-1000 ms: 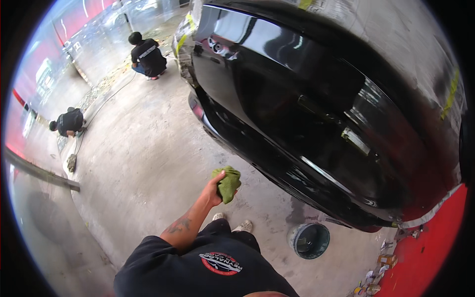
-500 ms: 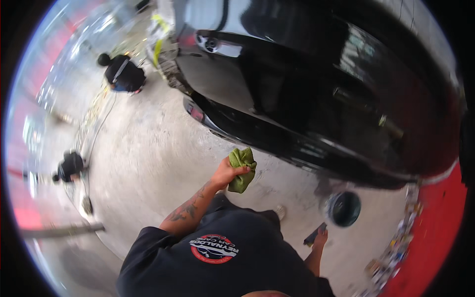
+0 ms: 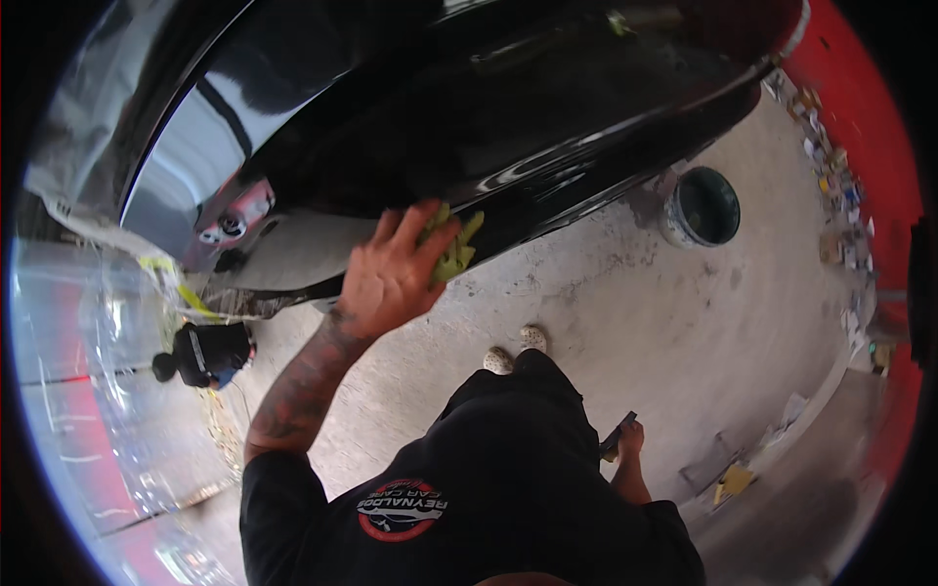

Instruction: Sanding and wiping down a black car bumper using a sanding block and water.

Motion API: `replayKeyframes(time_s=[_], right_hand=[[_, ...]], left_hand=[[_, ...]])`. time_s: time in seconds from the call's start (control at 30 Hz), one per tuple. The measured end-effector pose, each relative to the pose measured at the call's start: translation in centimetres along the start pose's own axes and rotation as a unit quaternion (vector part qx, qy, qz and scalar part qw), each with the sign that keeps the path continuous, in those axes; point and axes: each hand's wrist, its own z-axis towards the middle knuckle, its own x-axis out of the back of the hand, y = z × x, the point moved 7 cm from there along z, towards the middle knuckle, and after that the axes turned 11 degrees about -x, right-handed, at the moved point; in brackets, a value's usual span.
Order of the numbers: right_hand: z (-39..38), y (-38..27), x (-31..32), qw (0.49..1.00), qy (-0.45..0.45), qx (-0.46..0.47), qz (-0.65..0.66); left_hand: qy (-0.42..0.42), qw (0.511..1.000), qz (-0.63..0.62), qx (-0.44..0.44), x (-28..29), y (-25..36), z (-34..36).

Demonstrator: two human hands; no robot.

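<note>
A glossy black car bumper fills the upper part of the view. My left hand is closed around a bunched green cloth and presses it against the bumper's lower side. Part of the cloth is covered by my fingers. Down at my right side, away from the bumper, my right hand grips a dark, narrow, flat block, whose exact kind I cannot make out.
A dark bucket stands on the concrete floor beyond my feet. Plastic and tape masking edges the bumper's left end. Another person crouches at the left. Small boxes and litter line the red wall.
My left hand has brought the green cloth up from in front of me onto the bumper. The view has turned, so the bumper and bucket sit elsewhere. My right hand still holds the block.
</note>
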Motion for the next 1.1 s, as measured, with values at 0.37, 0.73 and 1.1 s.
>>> replayKeyframes(time_s=[0.37, 0.73, 1.1], right_hand=[[-2.1, -1.8, -4.5, 0.988, 0.009, 0.027, 0.154], [-5.0, -1.1, -7.8, 0.973, 0.002, -0.008, 0.232], [-9.3, -13.9, -10.4, 0.981, -0.064, 0.110, 0.145]], left_hand=[[-0.077, 0.885, 0.418, -0.190, -2.0, -2.2, 7.9], [-0.092, 0.868, 0.401, -0.277, -5.3, -0.8, 11.5], [0.016, 0.884, 0.346, -0.315, -13.1, 3.5, 20.8]])
